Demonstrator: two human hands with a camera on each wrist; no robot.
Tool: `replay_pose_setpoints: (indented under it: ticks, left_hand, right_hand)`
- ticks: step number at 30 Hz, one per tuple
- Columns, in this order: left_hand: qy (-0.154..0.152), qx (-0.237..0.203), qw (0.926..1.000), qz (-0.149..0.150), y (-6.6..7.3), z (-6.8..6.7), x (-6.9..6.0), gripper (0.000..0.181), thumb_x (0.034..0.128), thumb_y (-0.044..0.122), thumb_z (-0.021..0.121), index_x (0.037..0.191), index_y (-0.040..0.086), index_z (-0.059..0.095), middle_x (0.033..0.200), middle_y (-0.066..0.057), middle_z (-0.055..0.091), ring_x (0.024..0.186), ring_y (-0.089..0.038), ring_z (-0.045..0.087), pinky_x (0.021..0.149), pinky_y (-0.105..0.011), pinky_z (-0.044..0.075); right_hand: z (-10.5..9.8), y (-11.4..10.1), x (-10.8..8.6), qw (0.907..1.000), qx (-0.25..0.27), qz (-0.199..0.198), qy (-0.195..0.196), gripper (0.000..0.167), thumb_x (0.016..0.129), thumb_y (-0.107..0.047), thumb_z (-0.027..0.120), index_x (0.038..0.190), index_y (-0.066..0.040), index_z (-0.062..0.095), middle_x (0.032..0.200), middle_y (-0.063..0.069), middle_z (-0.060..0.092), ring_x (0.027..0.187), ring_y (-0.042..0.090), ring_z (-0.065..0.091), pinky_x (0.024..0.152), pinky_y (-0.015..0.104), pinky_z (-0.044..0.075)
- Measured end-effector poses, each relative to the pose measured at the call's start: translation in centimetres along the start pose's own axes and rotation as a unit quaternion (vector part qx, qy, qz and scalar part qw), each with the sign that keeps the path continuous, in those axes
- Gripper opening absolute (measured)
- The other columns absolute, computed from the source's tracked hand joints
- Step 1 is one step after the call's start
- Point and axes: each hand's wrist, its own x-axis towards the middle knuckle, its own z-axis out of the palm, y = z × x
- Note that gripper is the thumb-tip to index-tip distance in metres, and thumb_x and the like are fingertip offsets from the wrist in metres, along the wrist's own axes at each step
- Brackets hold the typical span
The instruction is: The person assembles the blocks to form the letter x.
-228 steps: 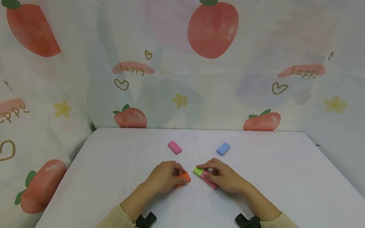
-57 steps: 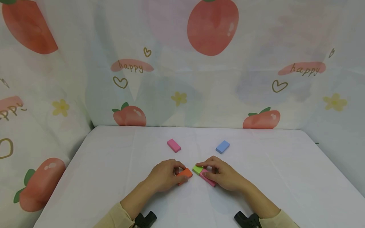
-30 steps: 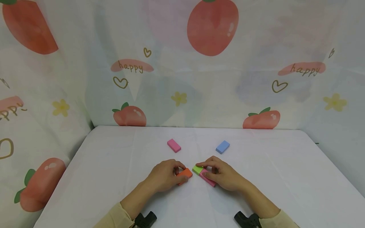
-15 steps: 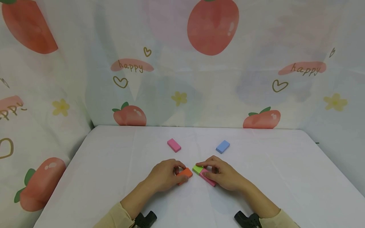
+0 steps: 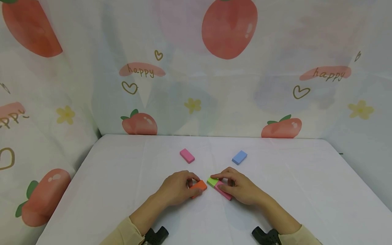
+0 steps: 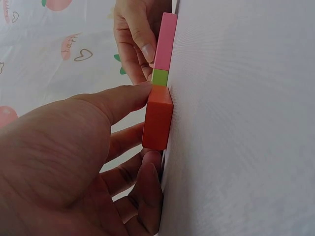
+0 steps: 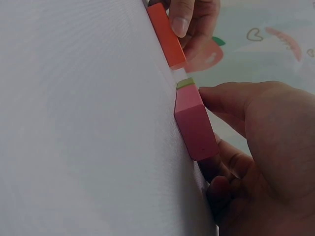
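My left hand (image 5: 179, 189) pinches an orange block (image 5: 200, 185) between thumb and fingers, low on the white tabletop. Just right of it, my right hand (image 5: 240, 187) holds a pink block (image 5: 224, 193) and a smaller-looking lime green block (image 5: 212, 182) joined end to end. Its thumb lies on the pink side, and its index finger reaches over to the green block's far edge. In the right wrist view a small gap separates the orange block (image 7: 167, 37) from the green end (image 7: 185, 83). Fingers hide parts of the blocks.
Farther back on the white tabletop (image 5: 122, 170) lie another pink block (image 5: 187, 156), left, and a blue block (image 5: 239, 157), right. A printed curtain (image 5: 226, 85) stands behind the table. Black wrist cameras (image 5: 157, 235) sit at both sleeves.
Since the oldest frame, the left hand has turned the orange block slightly and shifted it a little right, nearer the green block. Over the last two seconds hands and blocks hold still.
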Motion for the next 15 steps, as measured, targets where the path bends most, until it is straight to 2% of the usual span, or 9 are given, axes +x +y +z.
replay_pose_setpoints:
  ticks: [15]
  left_hand:
    - [-0.001, -0.004, 1.0000, 0.007, 0.01, -0.12, -0.03, 0.030, 0.0885, 0.042, 0.080, 0.114, 0.027, 0.076, 0.082, 0.011, 0.059, 0.070, -0.008, 0.052, 0.063, -0.026, 0.041]
  right_hand:
    - [0.08, 0.13, 0.00, 1.0000, -0.002, 0.001, 0.002, 0.033, 0.101, -0.025, 0.067, 0.133, -0.035, 0.069, 0.113, -0.007, 0.060, 0.087, 0.012, 0.052, 0.072, 0.023, 0.045]
